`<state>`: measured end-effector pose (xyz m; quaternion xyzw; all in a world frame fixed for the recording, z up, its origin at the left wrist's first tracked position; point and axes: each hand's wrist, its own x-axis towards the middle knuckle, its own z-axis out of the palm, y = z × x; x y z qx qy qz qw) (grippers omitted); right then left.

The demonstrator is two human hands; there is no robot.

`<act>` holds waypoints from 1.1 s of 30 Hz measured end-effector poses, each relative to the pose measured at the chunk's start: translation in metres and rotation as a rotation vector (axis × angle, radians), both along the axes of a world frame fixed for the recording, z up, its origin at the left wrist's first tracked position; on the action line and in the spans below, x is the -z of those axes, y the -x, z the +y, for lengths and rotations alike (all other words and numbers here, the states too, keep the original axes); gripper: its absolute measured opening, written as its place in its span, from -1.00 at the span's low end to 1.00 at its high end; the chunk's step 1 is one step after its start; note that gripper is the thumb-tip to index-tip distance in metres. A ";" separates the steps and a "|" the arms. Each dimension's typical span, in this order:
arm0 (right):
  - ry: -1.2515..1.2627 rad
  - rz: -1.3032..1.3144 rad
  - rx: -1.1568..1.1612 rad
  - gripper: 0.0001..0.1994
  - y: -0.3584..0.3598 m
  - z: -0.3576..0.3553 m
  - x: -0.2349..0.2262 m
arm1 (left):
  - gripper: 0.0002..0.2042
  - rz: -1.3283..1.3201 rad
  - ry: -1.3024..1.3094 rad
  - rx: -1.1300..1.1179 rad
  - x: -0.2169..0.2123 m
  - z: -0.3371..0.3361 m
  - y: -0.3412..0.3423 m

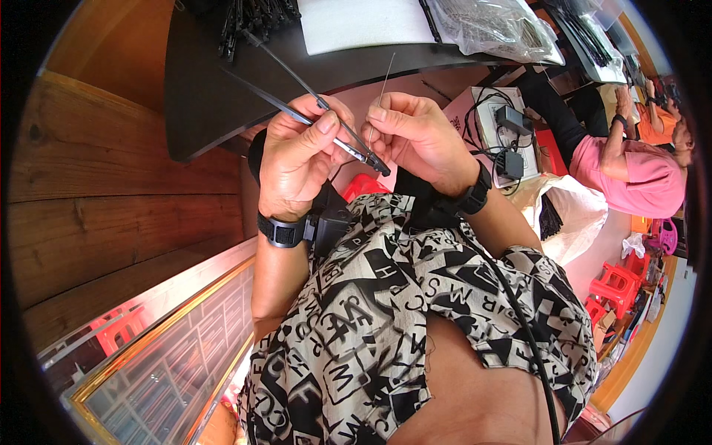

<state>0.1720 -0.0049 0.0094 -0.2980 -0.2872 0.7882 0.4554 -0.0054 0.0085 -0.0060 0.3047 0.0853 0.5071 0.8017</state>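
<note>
Over the near edge of the black table, my left hand pinches a long black hinged clip. Its two slim arms spread into a narrow V that points up and left, and the joined end lies between my hands. Upright between the thumb and fingers of my right hand is a thin metal wire. The wire's lower end is close to the clip's joined end; whether they touch I cannot tell. Both hands are closed, with fingertips nearly meeting.
Similar black pieces lie bunched on the table beside a white foam sheet and a clear bag of thin metal pieces. At right are black power adapters, a white sack and a person in pink. Wooden boards stand left.
</note>
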 end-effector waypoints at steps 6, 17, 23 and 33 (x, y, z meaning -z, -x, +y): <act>0.018 0.042 -0.004 -0.85 0.002 -0.001 0.000 | -0.90 0.012 -0.055 0.001 0.000 0.000 0.000; 0.018 0.086 -0.030 -0.85 0.003 -0.001 0.000 | -0.91 -0.006 -0.088 0.002 -0.001 0.000 0.000; 0.030 -0.044 0.074 -0.87 -0.001 -0.001 0.000 | -0.91 0.151 -0.062 -0.110 -0.016 -0.008 -0.005; -0.295 -0.474 0.266 -0.89 0.002 0.009 -0.010 | -0.88 0.938 -0.102 -0.288 -0.018 -0.022 -0.027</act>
